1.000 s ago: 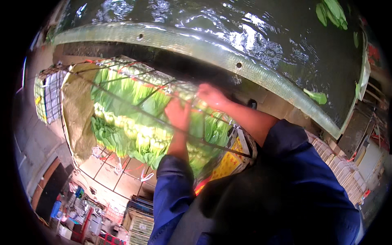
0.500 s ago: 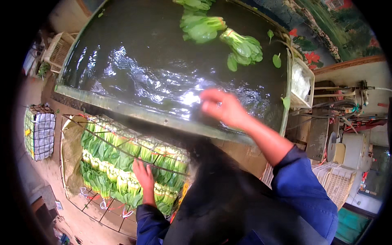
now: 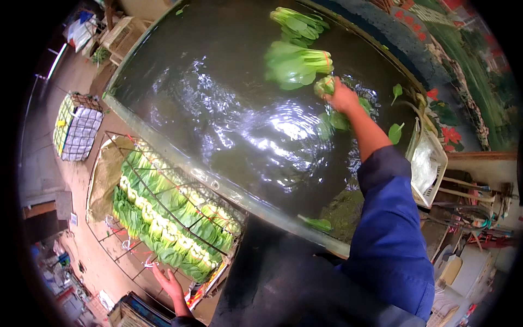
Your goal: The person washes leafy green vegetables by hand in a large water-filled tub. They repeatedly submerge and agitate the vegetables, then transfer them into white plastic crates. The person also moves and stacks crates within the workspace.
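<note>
In the water tank (image 3: 147, 131), my right hand (image 3: 344, 99) is closed around the stem end of a bunch of leafy greens (image 3: 325, 85). Its leaves trail in the water, partly hidden behind my wrist. Just beyond float another bunch with a red band (image 3: 297, 64) and a farther bunch (image 3: 298, 23). My left hand (image 3: 170, 283), fingers spread and holding nothing, is beside the near edge of a wire-frame crate (image 3: 177, 220). Rows of banded green bunches (image 3: 158, 231) fill that crate, stems and leaves alternating.
Loose leaves (image 3: 396, 132) float by the tank's right side. A white plastic basket (image 3: 427, 163) hangs at that corner. On the floor at left stands a smaller wire crate (image 3: 80, 128) with a pale wrapped load. A wicker-like basket (image 3: 124, 38) sits by the far left corner.
My right hand has reached farther over the tank and taken hold of a floating bunch. My left hand has moved from above the crate's greens to its near edge.
</note>
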Motion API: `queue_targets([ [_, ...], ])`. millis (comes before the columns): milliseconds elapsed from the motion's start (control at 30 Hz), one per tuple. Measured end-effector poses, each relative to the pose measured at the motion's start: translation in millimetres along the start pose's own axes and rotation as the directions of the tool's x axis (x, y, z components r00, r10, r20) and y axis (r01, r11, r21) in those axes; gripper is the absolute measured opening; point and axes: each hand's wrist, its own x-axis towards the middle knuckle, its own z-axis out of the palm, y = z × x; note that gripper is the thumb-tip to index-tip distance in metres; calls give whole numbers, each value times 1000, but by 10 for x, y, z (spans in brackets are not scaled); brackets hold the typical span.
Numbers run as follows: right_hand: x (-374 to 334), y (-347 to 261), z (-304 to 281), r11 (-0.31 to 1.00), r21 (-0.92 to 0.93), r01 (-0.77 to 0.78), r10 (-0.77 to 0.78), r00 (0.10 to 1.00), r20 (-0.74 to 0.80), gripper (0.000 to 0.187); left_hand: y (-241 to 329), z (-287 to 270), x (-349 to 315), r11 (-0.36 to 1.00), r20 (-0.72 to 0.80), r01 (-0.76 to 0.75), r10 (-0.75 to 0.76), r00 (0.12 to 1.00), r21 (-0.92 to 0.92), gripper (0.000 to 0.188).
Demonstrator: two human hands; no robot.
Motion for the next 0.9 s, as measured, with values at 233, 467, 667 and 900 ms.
queue_targets([
  [233,-434,118,229,801,-400,445,-588,710,-388,49,274,162,-286,996,72,86,-84,994,-26,69],
  [467,-841,284,120,831,-211,514,-554,734,-393,14,406,59,-254,1000,50,19,-18,999,-24,70],
  [667,-568,1827,-668,-199,944,264,651,755,-74,50,174,104,-402,989,59,101,-95,994,-112,69],
  [900,-1092,377,-518,835,-187,517,-544,827,-142,107,-16,35,-771,993,-9,88,-89,996,-77,71],
])
